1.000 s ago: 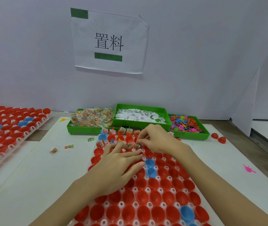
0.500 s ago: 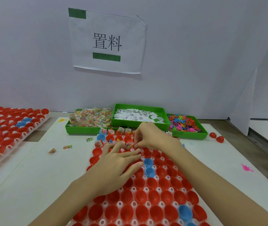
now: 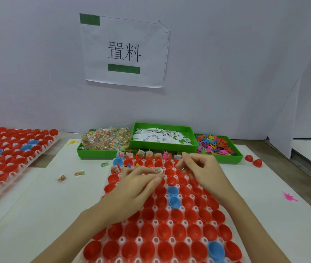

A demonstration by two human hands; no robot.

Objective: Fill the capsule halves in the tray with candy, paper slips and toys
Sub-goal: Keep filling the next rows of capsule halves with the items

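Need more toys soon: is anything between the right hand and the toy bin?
Nothing visible. The right hand hovers over the capsule tray's far rows, with the toy bin just beyond it.

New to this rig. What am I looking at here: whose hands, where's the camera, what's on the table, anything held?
No machine: a person's two bare hands, filmed by one wide-angle camera on their head, looking forward and down. In front lies a white tray of red and a few blue capsule halves; only its far row is filled. Behind it stand three green bins: candy packets, paper slips and small plastic toys. A second tray sits at the left; a few loose candy packets, two red capsule halves and a pink toy lie on the table. The left hand rests over the tray, a candy packet showing at its fingertips. The right hand has curled fingers; whether it holds anything is unclear.
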